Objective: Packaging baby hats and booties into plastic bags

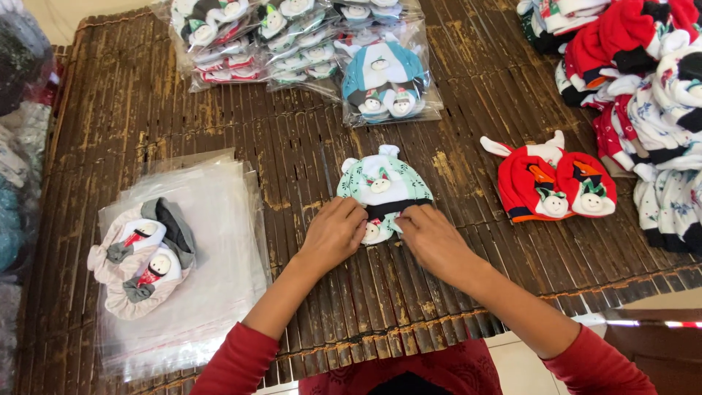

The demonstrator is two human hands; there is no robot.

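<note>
Both hands are working at the near middle of the slatted bamboo counter [117, 110]. The left hand [335, 232] and right hand [431, 238] are each pinching the lower edge of a mint-green baby cap set [384, 183], fingers curled onto the fabric beside its dark band. The set is lying flat on the counter, touching both hands. A grey set [142, 256] is sitting on a stack of clear bags [212, 219] to the left. A red set [556, 183] is lying to the right, near a pile of unbagged sets [651, 110]. Bagged sets [307, 44] are lying along the far edge.
</note>
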